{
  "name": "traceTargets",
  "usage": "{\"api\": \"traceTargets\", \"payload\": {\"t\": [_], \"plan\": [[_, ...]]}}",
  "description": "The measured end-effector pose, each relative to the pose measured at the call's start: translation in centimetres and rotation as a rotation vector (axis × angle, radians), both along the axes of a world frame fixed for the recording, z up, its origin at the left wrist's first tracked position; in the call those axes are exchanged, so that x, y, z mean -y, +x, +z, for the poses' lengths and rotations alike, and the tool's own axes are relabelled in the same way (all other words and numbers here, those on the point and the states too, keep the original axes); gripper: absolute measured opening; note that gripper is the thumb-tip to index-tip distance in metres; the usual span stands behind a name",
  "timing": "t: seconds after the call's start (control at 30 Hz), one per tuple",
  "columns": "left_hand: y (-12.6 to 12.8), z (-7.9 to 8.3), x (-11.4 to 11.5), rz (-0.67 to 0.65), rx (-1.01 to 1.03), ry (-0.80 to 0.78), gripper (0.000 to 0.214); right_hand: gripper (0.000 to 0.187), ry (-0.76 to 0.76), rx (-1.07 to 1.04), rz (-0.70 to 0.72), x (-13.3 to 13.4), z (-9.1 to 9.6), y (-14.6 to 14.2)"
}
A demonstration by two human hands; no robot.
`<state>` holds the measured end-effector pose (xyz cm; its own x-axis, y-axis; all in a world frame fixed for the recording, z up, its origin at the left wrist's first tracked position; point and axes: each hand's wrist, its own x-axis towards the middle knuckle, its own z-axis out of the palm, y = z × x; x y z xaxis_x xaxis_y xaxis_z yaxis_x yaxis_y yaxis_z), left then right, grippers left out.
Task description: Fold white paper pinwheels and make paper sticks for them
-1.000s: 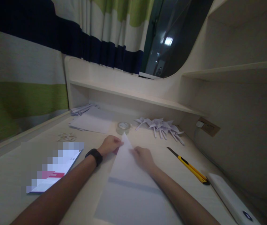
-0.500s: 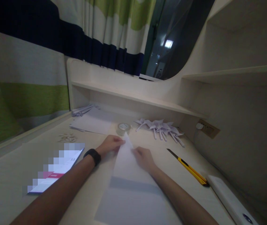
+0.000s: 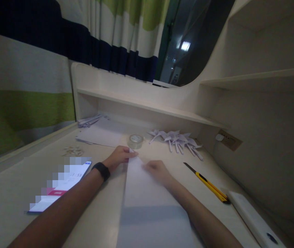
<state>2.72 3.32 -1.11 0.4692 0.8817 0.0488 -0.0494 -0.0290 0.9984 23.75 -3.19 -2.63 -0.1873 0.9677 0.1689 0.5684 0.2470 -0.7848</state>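
Note:
A white sheet of paper [image 3: 152,196] runs from the middle of the desk toward me, its far end narrowed to a point. My left hand [image 3: 121,155], wearing a black wristband, pinches that pointed end between thumb and fingers. At the sheet's right edge my right hand [image 3: 159,170] has its fingers curled closed on the paper, a little blurred. Just beyond the tip stands a roll of clear tape [image 3: 136,141]. The sheet's near end passes out of view at the bottom.
White paper pinwheels [image 3: 179,139] lie at the back right. A yellow utility knife [image 3: 210,186] rests near a long white box [image 3: 252,217]. At left are a lit phone [image 3: 66,186], small pale pieces [image 3: 72,151], stacked paper [image 3: 105,132] and rolled paper sticks [image 3: 90,121].
The sheet's pointed end has shifted left and slightly down, and its near end has swung right. My left hand has moved slightly left with the tip; my right hand has shifted slightly left.

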Motion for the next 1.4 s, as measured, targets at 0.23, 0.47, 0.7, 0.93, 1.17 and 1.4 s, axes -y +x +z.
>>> {"api": "traceTargets", "payload": {"t": [0.23,0.47,0.7,0.93,1.17,1.4], "plan": [[-0.6,0.3,-0.6,0.015,0.016,0.017,0.028,0.045,-0.110,-0.057,0.084,0.5,2.5,1.4],[0.2,0.5,-0.2,0.033,0.002,0.007,0.031,0.040,-0.230,-0.087,0.140,0.4,2.8,1.4],[0.7,0.3,0.2,0.042,-0.068,0.036,0.033,0.031,-0.206,-0.310,0.076,-1.9,2.1,-0.8],[0.9,0.5,0.7,0.035,-0.145,0.062,0.036,0.025,-0.207,-0.351,0.034,-3.1,1.7,-1.9],[1.1,0.3,0.7,0.092,-0.154,0.087,0.040,0.019,-0.227,-0.393,-0.007,-2.8,1.6,-2.3],[0.9,-0.4,0.1,0.177,-0.145,0.105,0.040,0.014,-0.299,-0.380,-0.044,-0.8,1.3,-0.8]]}}
